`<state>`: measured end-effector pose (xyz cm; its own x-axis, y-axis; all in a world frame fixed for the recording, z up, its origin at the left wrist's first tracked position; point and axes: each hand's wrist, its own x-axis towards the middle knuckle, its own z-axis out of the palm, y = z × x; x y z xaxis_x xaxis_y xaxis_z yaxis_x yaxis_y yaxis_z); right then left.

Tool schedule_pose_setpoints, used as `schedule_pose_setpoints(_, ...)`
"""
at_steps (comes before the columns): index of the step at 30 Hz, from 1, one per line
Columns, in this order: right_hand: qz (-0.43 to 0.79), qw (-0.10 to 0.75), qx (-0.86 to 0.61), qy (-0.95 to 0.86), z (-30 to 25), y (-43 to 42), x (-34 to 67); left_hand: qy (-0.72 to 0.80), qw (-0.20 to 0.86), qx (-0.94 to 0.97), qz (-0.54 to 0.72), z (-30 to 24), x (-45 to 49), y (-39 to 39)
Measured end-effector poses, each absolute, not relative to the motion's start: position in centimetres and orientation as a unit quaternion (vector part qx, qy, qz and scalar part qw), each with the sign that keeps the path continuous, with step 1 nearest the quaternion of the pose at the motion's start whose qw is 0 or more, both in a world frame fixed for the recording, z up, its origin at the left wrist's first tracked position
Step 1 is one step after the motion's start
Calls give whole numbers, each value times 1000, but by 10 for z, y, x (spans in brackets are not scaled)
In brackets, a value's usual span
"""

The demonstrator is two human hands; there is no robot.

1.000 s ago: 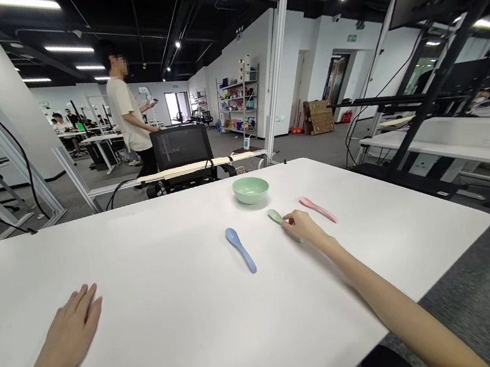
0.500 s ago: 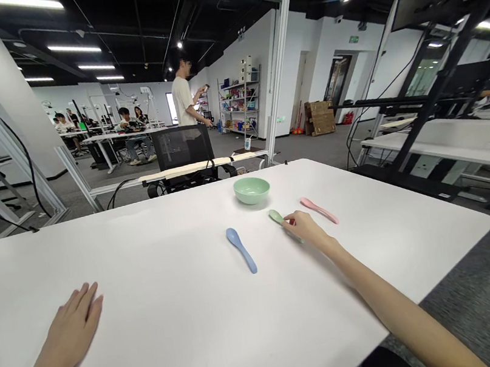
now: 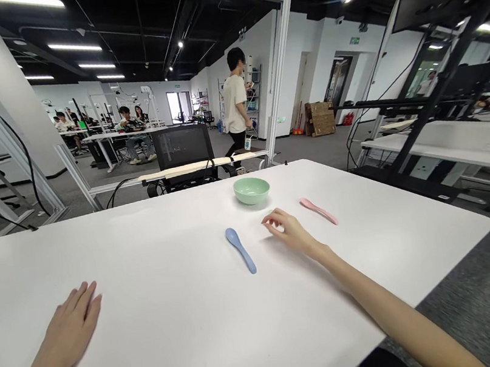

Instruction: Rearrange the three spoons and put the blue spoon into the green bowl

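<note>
My left hand [image 3: 75,322] lies flat on the left part of the white table [image 3: 168,317], fingers stretched out and holding nothing. Over the table's right half hovers my right hand [image 3: 291,232], its fingers loosely curved with a gap at the thumb. It covers nearly all of the green spoon [image 3: 270,211]; only a sliver of it shows above the knuckles. To the left of this hand is a blue spoon [image 3: 240,250], and on its right a pink spoon [image 3: 318,211]. Just beyond sits a light green bowl [image 3: 252,191], upright.
A metal frame [image 3: 282,49] rises at the table's far side. Behind it stand a black mesh chair [image 3: 183,150] and a walking person [image 3: 235,102]. Another white desk [image 3: 451,146] with dark stands is off to the right.
My right hand has let go of the green spoon and shifted left over it. My left hand, the bowl and the other spoons stay put. The person behind has walked right.
</note>
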<state>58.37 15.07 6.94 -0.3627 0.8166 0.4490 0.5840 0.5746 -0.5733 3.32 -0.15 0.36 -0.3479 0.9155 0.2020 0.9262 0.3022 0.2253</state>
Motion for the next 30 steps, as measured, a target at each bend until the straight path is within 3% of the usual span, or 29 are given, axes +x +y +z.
schedule_pose_setpoints(10,238,248,-328,-880,62,125,551,-804,33,-570,-164,-2,28,-1)
schedule_pose_setpoints(30,234,248,-322,-883,61,124,550,-813,15,-563,-149,1,31,-1)
